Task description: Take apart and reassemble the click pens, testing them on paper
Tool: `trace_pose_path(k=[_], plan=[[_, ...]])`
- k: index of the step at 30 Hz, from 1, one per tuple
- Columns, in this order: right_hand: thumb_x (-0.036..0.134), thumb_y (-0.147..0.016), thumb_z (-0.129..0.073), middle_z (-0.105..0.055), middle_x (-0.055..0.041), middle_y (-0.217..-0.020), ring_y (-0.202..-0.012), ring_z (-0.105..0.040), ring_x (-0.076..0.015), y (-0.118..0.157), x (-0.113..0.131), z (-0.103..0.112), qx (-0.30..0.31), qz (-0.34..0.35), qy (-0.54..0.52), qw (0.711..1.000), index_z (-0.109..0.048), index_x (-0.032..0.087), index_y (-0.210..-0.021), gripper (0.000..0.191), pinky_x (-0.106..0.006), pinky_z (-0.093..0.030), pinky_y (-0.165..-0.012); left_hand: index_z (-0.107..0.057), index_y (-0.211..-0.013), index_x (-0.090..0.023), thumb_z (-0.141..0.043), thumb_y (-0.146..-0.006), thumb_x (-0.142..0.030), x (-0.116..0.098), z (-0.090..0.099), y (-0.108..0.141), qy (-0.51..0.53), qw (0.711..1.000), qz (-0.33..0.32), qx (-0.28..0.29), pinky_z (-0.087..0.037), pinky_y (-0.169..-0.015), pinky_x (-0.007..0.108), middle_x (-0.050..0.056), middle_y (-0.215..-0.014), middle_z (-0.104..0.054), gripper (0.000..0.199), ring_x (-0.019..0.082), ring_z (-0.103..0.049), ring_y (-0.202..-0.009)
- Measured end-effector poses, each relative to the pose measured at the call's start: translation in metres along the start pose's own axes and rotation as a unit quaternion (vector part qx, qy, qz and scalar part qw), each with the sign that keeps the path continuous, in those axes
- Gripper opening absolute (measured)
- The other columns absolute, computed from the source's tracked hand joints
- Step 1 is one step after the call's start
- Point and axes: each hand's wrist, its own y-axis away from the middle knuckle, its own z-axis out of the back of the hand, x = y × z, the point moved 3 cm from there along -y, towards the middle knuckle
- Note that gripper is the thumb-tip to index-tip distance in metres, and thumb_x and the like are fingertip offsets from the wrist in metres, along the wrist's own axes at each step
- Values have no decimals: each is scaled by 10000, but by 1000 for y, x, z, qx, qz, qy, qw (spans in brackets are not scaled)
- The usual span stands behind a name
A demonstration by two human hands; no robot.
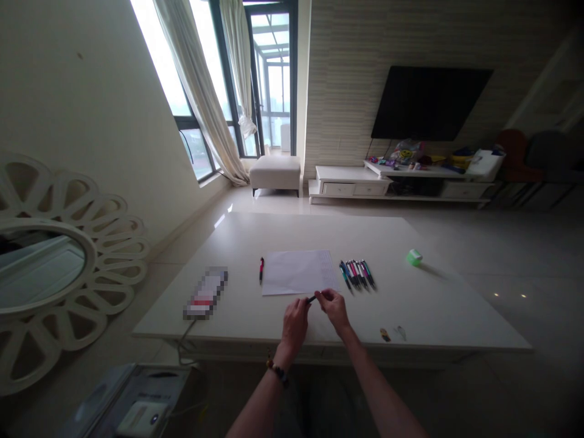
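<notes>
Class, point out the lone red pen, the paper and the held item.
Red pen [261, 271]: head view, mid-barrel.
Paper [296, 272]: head view, sheet's middle.
Held item [311, 299]: head view, exposed dark part.

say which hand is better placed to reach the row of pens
Likely the right hand: it is nearer the pens; the left hand lies farther off. Both grip a thin dark object.

left hand [295, 321] and right hand [334, 309] holding slim dark object [312, 298], paper sheet [295, 272] beyond, pens [353, 275] grouped on white table [378, 234]
</notes>
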Motion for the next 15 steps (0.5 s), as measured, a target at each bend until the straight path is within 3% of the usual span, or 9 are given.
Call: trace_pose_path(k=[2, 6, 10, 13, 15], plan=[[540, -671, -632, -458, 44, -478, -431, -372, -82, 1, -1, -2, 19, -4, -19, 1000, -643, 131, -843, 443, -209, -293, -401, -528, -1011, -214, -367, -909, -263, 0, 0, 0, 2, 1000, 1, -2, -437, -689, 271, 28, -828, -603, 197, 143, -566, -754], [513, -655, -658, -446, 44, -473, -431, -356, -75, 2, -3, -3, -8, -2, -22, 1000, -633, 130, -727, 390, -211, -280, -406, -526, -1008, -213, -374, -907, -256, 0, 0, 0, 3, 1000, 3, -6, -438, -701, 271, 26, -839, -606, 188, 144, -565, -767], [528, -662, -640, -449, 49, -484, -428, -356, -78, 2, -4, -5, 6, -13, -44, 999, -644, 138, -842, 429, -213, -277, -404, -526, -1002, -213, -367, -909, -268, 1, 0, 0, 13, 1000, 4, -1, -441, -688, 273, 28, -840, -605, 192, 148, -569, -769], [524, -634, -665, -431, 52, -466, -418, -338, -71, 3, -3, -4, -10, -18, -41, 999, -640, 136, -745, 405, -213, -261, -395, -529, -998, -214, -363, -909, -270, 1, -1, 0, 16, 1000, 3, 1, -443, -689, 281, 29, -838, -603, 196, 152, -570, -771], [507, -638, -670, -446, 50, -487, -431, -348, -73, 4, -2, -5, 5, -16, -48, 999, -644, 142, -802, 401, -212, -272, -402, -529, -999, -216, -359, -910, -272, 2, -1, 0, 21, 1000, 7, 0, -446, -693, 284, 30, -845, -602, 199, 152, -571, -776]])
